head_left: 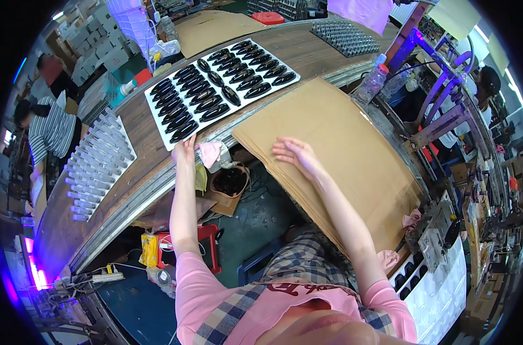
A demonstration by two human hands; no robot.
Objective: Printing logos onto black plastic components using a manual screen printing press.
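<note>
My left hand (184, 152) is at the near left corner of a white tray (214, 122), its fingers closed on the edge. The tray carries rows of glossy black, long oval pieces (207, 102), with several turned crosswise in the middle. Over a stack of brown cardboard sheets (336, 132), my right hand (296, 155) is held open with nothing in it. It is near the stack's left edge; whether it touches the sheets I cannot tell. A pink cloth (210, 153) lies beside my left hand.
A board of clear upright tubes (100, 164) stands on the curved wooden table (140, 146) at left. A rack of small grey pieces (345, 38) is at the far right. Metal machine arms (440, 123) rise at right. Below sits a bin of black pieces (230, 181). Other people work nearby.
</note>
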